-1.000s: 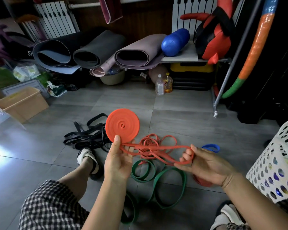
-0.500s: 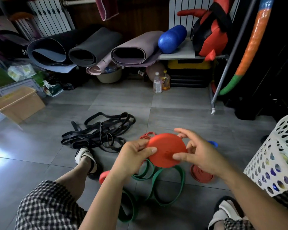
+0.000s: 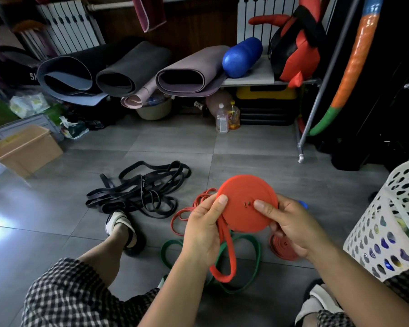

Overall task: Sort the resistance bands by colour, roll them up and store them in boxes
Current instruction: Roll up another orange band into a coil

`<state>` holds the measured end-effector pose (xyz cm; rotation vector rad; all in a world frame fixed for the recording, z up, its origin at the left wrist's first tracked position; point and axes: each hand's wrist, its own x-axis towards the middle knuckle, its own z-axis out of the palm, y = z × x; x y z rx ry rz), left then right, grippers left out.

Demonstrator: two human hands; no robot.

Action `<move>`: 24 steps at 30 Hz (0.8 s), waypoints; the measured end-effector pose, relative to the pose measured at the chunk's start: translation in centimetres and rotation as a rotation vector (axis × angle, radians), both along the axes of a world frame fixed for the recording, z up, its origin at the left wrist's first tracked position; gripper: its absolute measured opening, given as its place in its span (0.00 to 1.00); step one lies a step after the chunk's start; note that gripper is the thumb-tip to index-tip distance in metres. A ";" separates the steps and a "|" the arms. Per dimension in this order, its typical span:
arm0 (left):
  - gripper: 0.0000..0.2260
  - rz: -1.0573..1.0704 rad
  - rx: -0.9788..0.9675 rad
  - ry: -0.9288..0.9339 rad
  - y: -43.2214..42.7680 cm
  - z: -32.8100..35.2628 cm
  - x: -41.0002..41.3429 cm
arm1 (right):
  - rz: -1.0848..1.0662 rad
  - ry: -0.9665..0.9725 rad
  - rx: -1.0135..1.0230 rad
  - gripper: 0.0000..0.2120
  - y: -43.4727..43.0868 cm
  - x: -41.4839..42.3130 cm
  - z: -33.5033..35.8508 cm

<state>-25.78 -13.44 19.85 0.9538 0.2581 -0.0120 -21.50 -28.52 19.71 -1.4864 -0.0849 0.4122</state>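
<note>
I hold a rolled orange band [image 3: 243, 201], a flat disc, above the floor with both hands. My left hand [image 3: 203, 230] pinches its left edge, thumb on the face, and a short loose tail loop hangs below it. My right hand [image 3: 291, 225] grips the right edge with the thumb near the centre. Loose orange bands [image 3: 182, 215] lie on the tiles behind my left hand. Green bands [image 3: 250, 258] lie under my hands. A tangle of black bands [image 3: 139, 192] sits to the left. Another rolled red-orange band [image 3: 281, 249] lies on the floor under my right hand. A blue band [image 3: 303, 205] peeks out behind my right hand.
A tan box [image 3: 24, 147] stands at the far left on the floor. A white perforated basket [image 3: 392, 223] stands at the right. Rolled mats [image 3: 132, 72], two bottles [image 3: 227, 119] and a metal rack leg [image 3: 301, 147] line the back. My sandalled feet [image 3: 121, 225] rest on the tiles.
The long loose orange tail has been wound onto the roll, leaving a short hanging loop. The roll came from my left hand alone into both hands, lower and to the right.
</note>
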 end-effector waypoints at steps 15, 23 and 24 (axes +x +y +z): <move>0.18 0.167 -0.180 0.054 -2.7 -1.4 -0.5 | -0.244 0.124 0.295 0.05 2.8 -1.9 -1.4; 0.09 0.001 0.225 0.068 1.6 -1.8 -0.2 | 0.033 -0.140 -0.292 0.14 -0.7 1.4 -0.4; 0.08 -0.074 0.280 0.066 1.9 -1.7 -0.1 | 0.078 -0.186 -0.331 0.16 -1.3 1.8 -0.3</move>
